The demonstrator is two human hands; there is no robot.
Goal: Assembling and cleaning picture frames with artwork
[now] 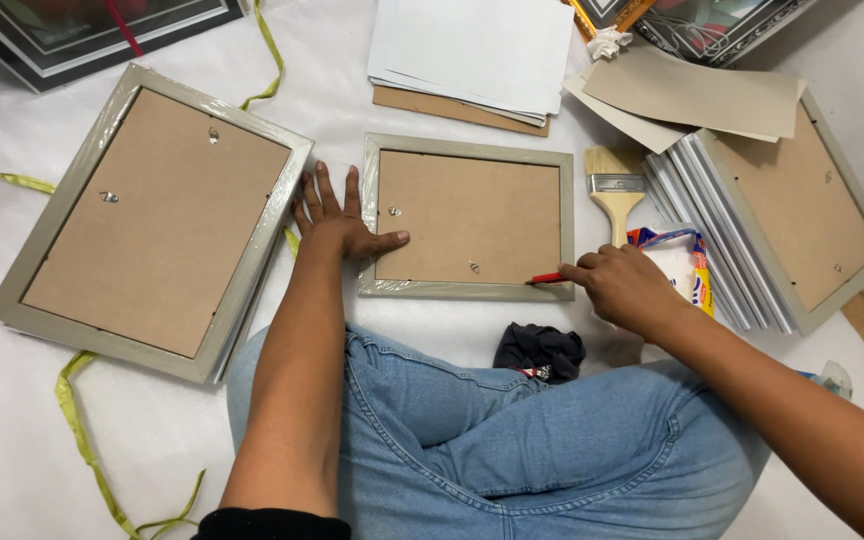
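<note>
at the far left a large grey picture frame [152, 220] lies face down on the white surface [12, 440], its brown backing board up and clear film wrinkled along its rim. yellow-green ribbon [82, 430] trails out from under it and runs off the lower edge, so its full length is hidden. in the upper left corner a dark frame [92, 30] is cut off by the picture's edge.

the left hand [337, 222] presses flat just left of centre, fingers spread apart, thumb lying on the left rim of the small grey frame [467, 215]. this frame sits face down in the middle of the picture, between both hands.

a stack of white sheets [472, 50] lies above it, its top cut off. below it a dark cloth [540, 350] rests against the person's jeans.

the right hand [624, 285] is curled, fingers clamped on a red tool [546, 278]; only its tip shows at the frame's lower right corner, and its kind is hard to make out. a wide paintbrush [614, 190] lies above this hand. at right a pile of frames [782, 225] leans, partly covered by grey card.
</note>
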